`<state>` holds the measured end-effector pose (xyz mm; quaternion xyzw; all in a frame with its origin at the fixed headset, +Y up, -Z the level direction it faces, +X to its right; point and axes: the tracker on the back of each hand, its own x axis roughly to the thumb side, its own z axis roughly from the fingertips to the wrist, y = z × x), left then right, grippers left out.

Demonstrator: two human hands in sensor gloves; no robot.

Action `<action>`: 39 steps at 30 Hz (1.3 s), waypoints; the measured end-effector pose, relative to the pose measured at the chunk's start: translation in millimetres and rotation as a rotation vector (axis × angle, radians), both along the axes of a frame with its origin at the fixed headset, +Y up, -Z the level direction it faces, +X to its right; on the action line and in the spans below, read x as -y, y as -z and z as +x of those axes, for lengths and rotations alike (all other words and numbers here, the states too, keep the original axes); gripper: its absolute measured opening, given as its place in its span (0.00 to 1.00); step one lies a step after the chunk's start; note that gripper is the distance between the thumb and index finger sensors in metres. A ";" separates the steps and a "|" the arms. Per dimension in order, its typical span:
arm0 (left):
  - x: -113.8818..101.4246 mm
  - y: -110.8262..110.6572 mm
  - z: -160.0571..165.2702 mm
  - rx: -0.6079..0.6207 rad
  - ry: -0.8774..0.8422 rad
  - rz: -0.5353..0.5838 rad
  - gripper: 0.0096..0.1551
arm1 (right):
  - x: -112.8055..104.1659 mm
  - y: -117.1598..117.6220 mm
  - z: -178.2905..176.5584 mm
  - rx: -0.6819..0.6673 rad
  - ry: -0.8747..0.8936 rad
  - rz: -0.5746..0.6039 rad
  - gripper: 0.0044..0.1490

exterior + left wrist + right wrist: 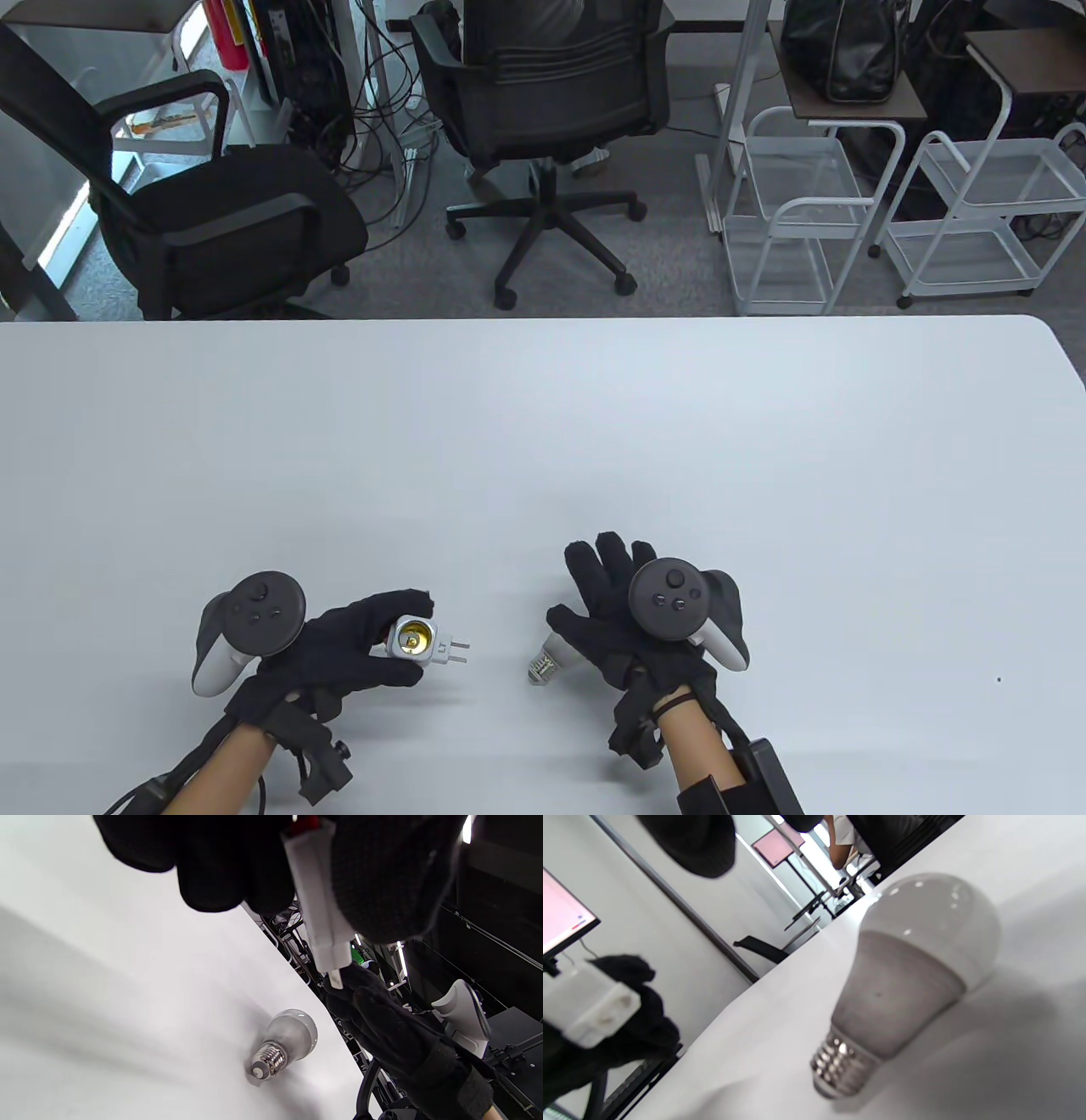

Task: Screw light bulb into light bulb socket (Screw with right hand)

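My left hand [412, 638] grips a white plug-in bulb socket [437, 652] just above the table, its brass opening facing up and its two prongs pointing right. The socket also shows in the left wrist view [322, 921] and in the right wrist view [589, 1007]. A white light bulb [547, 664] lies on its side on the table, its metal screw base toward the front left. It shows clearly in the wrist views [284, 1046] [908, 984]. My right hand [573, 594] hovers over the bulb with its fingers spread, and no finger touches the bulb.
The white table [543, 441] stretches far behind both hands. Its far edge faces office chairs [543, 127] and wire carts [797, 221] on the floor beyond.
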<state>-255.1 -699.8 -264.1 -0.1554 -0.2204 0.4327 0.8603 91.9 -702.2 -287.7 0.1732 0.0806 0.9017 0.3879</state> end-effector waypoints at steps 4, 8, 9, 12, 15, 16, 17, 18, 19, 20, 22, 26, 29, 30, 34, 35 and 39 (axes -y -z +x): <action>-3.2 -1.1 1.3 0.001 0.014 0.028 0.44 | 0.1 3.3 10.7 0.185 -0.010 0.014 0.44; -0.5 -1.0 2.9 0.018 0.010 0.017 0.44 | 4.3 13.6 18.9 0.275 -0.099 -0.077 0.44; -0.5 -1.2 2.9 0.021 0.013 0.018 0.44 | 4.6 15.4 18.5 0.273 -0.108 -0.107 0.44; -1.8 -1.9 2.7 0.021 0.039 0.042 0.44 | 5.1 25.3 9.0 0.233 -0.188 -0.249 0.44; -0.4 -0.9 2.2 0.018 0.036 0.037 0.44 | 7.7 36.3 -4.4 0.170 -0.327 -0.426 0.44; 0.0 -0.8 2.3 0.018 0.029 0.030 0.44 | 9.8 39.0 -9.6 0.166 -0.372 -0.490 0.44; -0.2 -0.9 2.6 0.019 0.027 0.029 0.44 | 13.1 41.2 -14.6 0.145 -0.395 -0.527 0.44; -0.4 -1.0 2.9 0.020 0.029 0.029 0.44 | 16.0 42.3 -18.2 0.134 -0.403 -0.547 0.44; -0.4 -1.0 3.0 0.022 0.036 0.031 0.44 | 20.2 42.9 -22.3 0.131 -0.410 -0.557 0.43; -0.4 -1.1 2.8 0.020 0.048 0.036 0.44 | 25.3 43.4 -26.0 0.124 -0.415 -0.571 0.43; -0.5 -1.1 2.5 0.017 0.061 0.042 0.44 | 29.9 44.2 -28.9 0.121 -0.395 -0.554 0.42; -0.5 -1.3 2.7 0.016 0.062 0.046 0.44 | 33.8 45.1 -25.1 0.141 -0.296 -0.556 0.41; -0.2 -1.5 3.3 0.012 0.076 0.051 0.44 | 29.9 44.6 -15.8 0.174 -0.228 -0.534 0.41; -0.3 -1.5 3.3 0.010 0.078 0.052 0.44 | 28.3 44.0 -12.4 0.184 -0.197 -0.524 0.41; -0.8 -1.7 2.8 0.002 0.077 0.049 0.44 | 21.2 40.7 -4.3 0.205 -0.085 -0.454 0.38; -0.9 -1.6 2.5 -0.002 0.077 0.049 0.44 | 18.4 40.6 -2.2 0.210 -0.064 -0.422 0.38; -0.4 -1.6 2.6 -0.008 0.083 0.044 0.44 | 10.0 35.7 3.5 0.255 0.018 -0.292 0.36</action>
